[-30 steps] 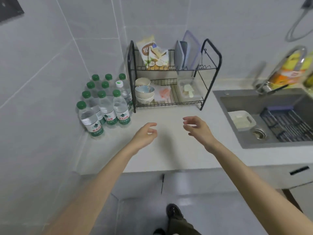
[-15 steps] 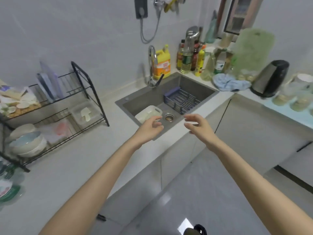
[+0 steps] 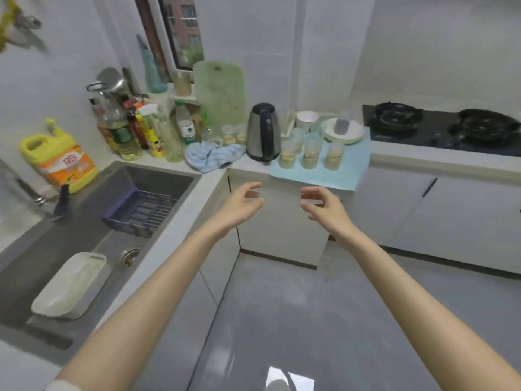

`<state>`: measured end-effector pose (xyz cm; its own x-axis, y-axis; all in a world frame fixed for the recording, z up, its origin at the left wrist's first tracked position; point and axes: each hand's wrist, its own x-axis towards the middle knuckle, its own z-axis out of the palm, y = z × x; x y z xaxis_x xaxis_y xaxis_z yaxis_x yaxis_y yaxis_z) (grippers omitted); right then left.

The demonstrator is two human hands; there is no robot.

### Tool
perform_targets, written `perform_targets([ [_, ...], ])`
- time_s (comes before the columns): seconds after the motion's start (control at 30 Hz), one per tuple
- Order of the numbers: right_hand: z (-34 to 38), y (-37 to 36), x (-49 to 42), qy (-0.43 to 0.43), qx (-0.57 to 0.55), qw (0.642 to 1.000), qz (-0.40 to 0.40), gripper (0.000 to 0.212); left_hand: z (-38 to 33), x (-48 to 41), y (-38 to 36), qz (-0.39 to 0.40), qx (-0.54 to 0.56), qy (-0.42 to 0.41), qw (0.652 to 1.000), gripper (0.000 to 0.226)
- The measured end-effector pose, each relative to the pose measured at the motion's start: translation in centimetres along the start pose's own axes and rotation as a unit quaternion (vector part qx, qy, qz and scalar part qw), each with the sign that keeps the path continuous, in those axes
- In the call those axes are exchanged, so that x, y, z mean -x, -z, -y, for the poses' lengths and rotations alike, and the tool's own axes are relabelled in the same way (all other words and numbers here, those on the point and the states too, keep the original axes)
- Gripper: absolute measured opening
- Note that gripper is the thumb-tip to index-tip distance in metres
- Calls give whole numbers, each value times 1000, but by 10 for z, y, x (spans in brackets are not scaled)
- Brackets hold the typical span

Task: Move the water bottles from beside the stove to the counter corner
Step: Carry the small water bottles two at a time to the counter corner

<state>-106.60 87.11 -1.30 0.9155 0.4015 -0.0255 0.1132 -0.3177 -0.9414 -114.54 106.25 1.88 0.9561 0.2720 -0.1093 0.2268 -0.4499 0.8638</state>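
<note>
view: we now face kettle (image 3: 263,132) and stove (image 3: 439,127); sink (image 3: 42,249) slides left
left hand (image 3: 242,204): empty, fingers loosely curled, unchanged
right hand (image 3: 321,206): same, still holding nothing

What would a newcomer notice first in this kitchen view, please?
The left hand and the right hand hover empty, fingers loosely curled, before the corner cabinet. Behind them a steel kettle stands on the counter beside a blue mat carrying glasses. A yellow jug sits at the far left rim of the sink, and the black stove lies far right.
</note>
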Motion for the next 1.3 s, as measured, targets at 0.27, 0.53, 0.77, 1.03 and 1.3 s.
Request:
perform_targets([
  [0.27,-44,130,-39,-58,-10,983,-173,26,-76,-134,-112,148,-26,-83,985,44],
  [0.53,-74,237,-90,-99,-13,949,-300,26,-152,-257,-215,270,-42,-162,948,45],
  [0.77,-87,334,-119,-128,-27,902,-411,27,-239,-342,-309,356,-46,-227,905,43],
  [1.03,-124,454,-130,-116,-50,849,-513,26,-330,-386,-424,406,4,-261,876,37],
  [1.3,-173,609,-152,-99,-31,856,-506,27,-413,-428,-556,388,23,-272,881,39],
])
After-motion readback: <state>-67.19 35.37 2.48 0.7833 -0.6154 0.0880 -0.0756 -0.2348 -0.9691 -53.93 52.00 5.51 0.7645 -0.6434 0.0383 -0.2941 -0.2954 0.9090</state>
